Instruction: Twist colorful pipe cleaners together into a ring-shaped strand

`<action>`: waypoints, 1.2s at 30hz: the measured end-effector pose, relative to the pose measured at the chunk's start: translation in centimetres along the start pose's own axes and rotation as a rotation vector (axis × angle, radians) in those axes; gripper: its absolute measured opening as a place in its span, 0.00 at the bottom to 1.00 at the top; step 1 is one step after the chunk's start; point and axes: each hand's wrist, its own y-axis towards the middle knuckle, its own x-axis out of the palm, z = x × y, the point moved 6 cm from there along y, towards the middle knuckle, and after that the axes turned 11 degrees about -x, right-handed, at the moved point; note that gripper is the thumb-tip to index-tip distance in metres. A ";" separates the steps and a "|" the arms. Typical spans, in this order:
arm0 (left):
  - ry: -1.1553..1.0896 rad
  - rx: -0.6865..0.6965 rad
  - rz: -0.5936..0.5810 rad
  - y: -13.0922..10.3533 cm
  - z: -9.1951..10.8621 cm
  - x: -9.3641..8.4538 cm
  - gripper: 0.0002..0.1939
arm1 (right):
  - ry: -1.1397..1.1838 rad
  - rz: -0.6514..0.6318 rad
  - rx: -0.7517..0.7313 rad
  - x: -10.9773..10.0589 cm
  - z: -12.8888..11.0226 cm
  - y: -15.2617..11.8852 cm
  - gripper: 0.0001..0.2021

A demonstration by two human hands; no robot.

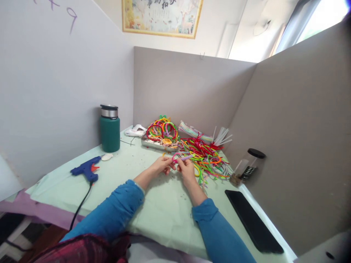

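Over the middle of the table, my left hand (161,165) pinches one end of a pink and purple pipe cleaner (187,157). Its pink part curves into a small loop between my hands. My right hand (187,171) grips the same piece from the other side, thumb and fingers together. Just beyond my right hand lies a tangled heap of pipe cleaners (201,148) in red, green, orange and other colours. Behind my left hand, a metal tray (159,147) carries several pipe-cleaner rings (164,128) above small pale pieces.
A blue glue gun (87,168) lies at the left, its cord running off the front edge. Near it stands a green bottle (110,133). White glue sticks (221,137) lie at the back right. A clear jar (248,166) and a black phone-like slab (253,221) are on the right.
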 end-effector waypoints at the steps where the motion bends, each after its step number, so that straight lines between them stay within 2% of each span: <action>1: 0.002 -0.005 -0.021 0.0 -0.1 0.1 0.23 | -0.002 -0.002 -0.001 0.0 0.0 0.0 0.16; 5: 0.048 0.010 -0.026 0.2 -0.1 0.2 0.25 | -0.033 -0.013 -0.010 -0.1 0.3 0.1 0.16; 9: 0.145 0.086 0.032 -0.1 0.5 0.3 0.24 | -0.038 -0.032 -0.001 -0.1 0.8 0.2 0.16; 15: 0.311 0.211 0.149 -0.7 1.5 0.3 0.20 | -0.033 0.003 0.007 -0.1 1.0 0.3 0.16; 18: 0.327 0.219 0.149 -0.8 1.7 0.4 0.21 | -0.018 0.019 0.020 -0.1 0.9 0.3 0.17; 24: 0.244 0.206 0.048 -0.5 1.4 0.8 0.21 | -0.023 0.072 0.036 -0.4 0.5 0.2 0.17; 30: 0.241 0.198 0.104 -0.3 1.2 0.5 0.19 | -0.004 0.055 0.022 -0.2 0.4 0.3 0.17; 36: 0.324 0.243 0.204 -0.3 1.5 0.0 0.12 | 0.037 0.023 0.020 0.1 0.4 0.3 0.15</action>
